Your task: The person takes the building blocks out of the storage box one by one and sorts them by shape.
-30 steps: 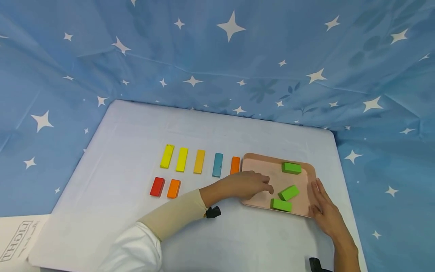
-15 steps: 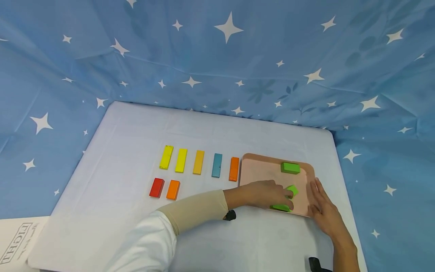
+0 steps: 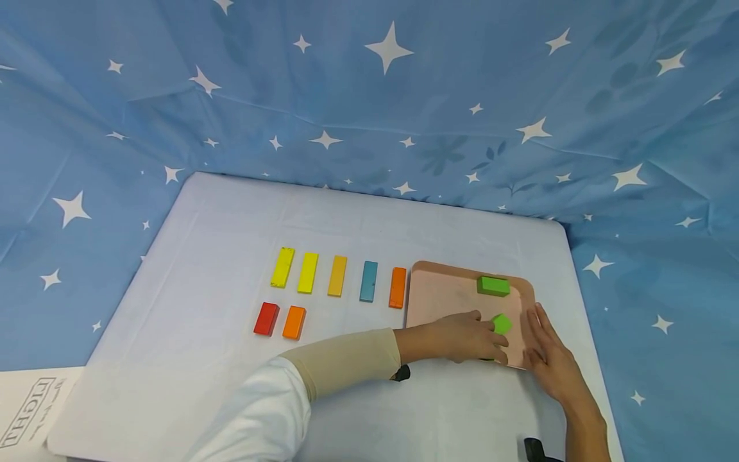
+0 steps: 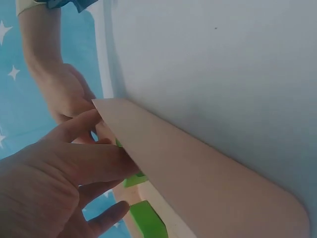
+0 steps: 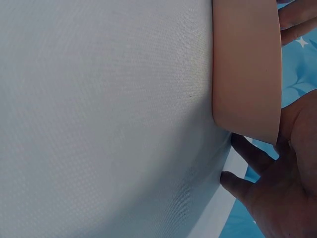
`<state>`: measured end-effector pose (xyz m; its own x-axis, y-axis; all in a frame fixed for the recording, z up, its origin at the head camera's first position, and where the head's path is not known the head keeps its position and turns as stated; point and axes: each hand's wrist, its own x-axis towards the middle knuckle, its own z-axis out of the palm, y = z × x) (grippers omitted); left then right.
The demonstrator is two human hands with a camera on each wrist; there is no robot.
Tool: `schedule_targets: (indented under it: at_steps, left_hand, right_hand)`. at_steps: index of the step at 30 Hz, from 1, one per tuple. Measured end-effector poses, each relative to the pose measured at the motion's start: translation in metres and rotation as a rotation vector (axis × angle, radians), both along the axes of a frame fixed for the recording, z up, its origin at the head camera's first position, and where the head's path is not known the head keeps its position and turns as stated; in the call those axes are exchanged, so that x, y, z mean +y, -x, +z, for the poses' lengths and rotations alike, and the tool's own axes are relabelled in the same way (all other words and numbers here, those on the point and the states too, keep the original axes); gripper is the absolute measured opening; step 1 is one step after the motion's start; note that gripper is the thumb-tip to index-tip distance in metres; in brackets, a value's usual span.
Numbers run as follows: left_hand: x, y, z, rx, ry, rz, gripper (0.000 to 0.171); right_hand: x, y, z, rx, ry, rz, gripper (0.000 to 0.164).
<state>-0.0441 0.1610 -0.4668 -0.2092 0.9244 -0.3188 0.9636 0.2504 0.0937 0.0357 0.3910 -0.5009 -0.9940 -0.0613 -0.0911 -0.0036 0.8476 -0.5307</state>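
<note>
My left hand [image 3: 467, 337] reaches over the near wall of the shallow pink tray [image 3: 430, 298]. Its spread fingers [image 4: 106, 161] dip behind that wall among the green blocks, and whether they pinch one is hidden. One green block [image 4: 148, 219] lies against a fingertip in the left wrist view. Another green block [image 3: 501, 324] peeks out beside the hand in the head view, and the nearest block is almost covered. At the tray's far end sits a third green block [image 3: 493, 286], apart from the hand. My right hand [image 3: 557, 362] rests against the tray's right side, fingers extended.
Left of the tray stand two yellow blocks [image 3: 308, 273], an amber block [image 3: 337, 276], a blue block [image 3: 368, 281] and an orange block [image 3: 397, 287]. Nearer me are a red block [image 3: 266, 319] and another orange block [image 3: 294, 323]. A white table [image 3: 231, 224] lies beneath.
My left hand has moved right across the tray to the nearer green blocks, uncovering the orange block beside the tray. My right hand stays at the tray's side.
</note>
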Motion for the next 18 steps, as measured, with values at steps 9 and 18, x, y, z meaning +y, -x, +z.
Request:
schedule_targets:
  at_steps: [9, 18]
  left_hand:
    - [-0.0014, 0.0019, -0.0028, 0.041, -0.004, -0.026, 0.045]
    - [-0.0009, 0.0018, -0.0051, 0.096, 0.006, -0.046, 0.05]
  right_hand:
    - [0.0015, -0.0008, -0.0019, 0.001, -0.015, 0.003, 0.08]
    - [0.0001, 0.0005, -0.0009, 0.005, -0.021, 0.001, 0.078]
